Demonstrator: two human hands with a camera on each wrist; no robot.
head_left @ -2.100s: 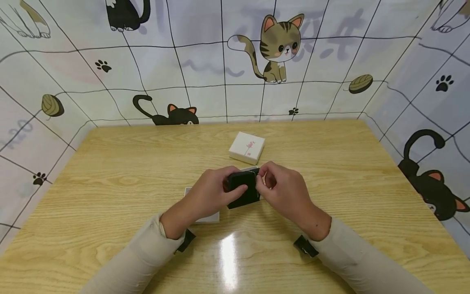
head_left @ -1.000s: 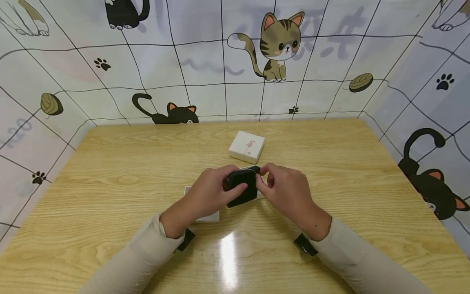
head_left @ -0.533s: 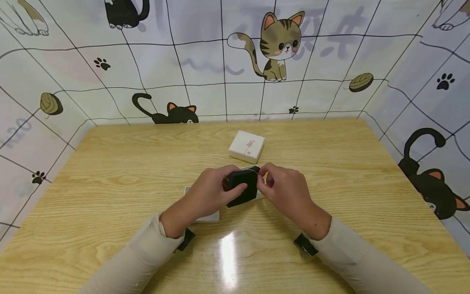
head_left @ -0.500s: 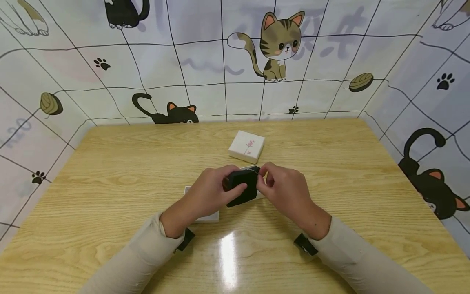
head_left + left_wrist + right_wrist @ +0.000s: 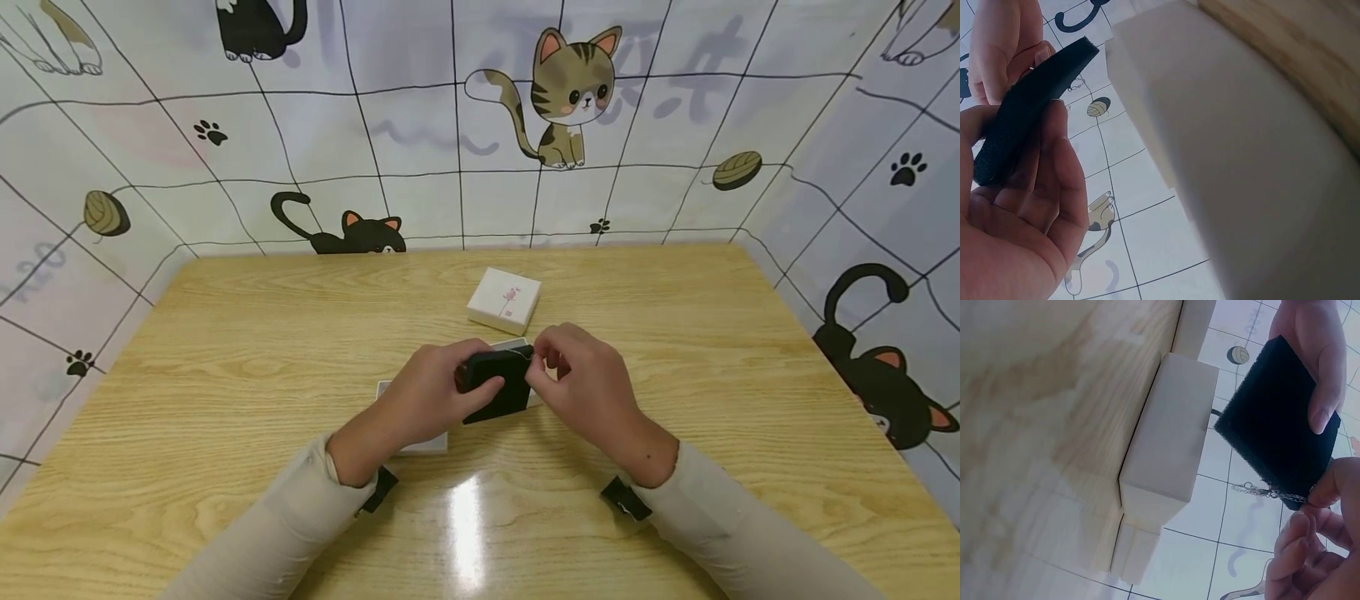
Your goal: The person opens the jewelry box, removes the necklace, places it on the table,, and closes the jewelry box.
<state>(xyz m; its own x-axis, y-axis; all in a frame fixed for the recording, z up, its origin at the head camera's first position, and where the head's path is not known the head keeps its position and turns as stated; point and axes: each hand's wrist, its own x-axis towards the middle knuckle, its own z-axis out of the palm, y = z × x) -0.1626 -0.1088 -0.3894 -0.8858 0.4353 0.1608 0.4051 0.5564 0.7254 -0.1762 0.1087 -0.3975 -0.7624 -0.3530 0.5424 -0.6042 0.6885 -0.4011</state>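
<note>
Left hand (image 5: pixel 435 379) clamped on black pad (image 5: pixel 512 397), frame centre
Right hand (image 5: pixel 583 377), right of centre, pinches the thin chain (image 5: pixel 1272 492) at the pad's corner; uneven pulling could snag the chain or slip it loose.

The head camera looks forward and down over the worktop (image 5: pixel 262 333) to the cat-print wall (image 5: pixel 412 108) behind, the widest and farthest of the 3. The left wrist camera sits low and close, rolled sideways, with a white box (image 5: pixel 1241 137) looming large and the worktop at upper right. The right wrist camera, also low, close and rolled, shows the worktop at left. All 3 share the black pad (image 5: pixel 506 390) and the wall.
</note>
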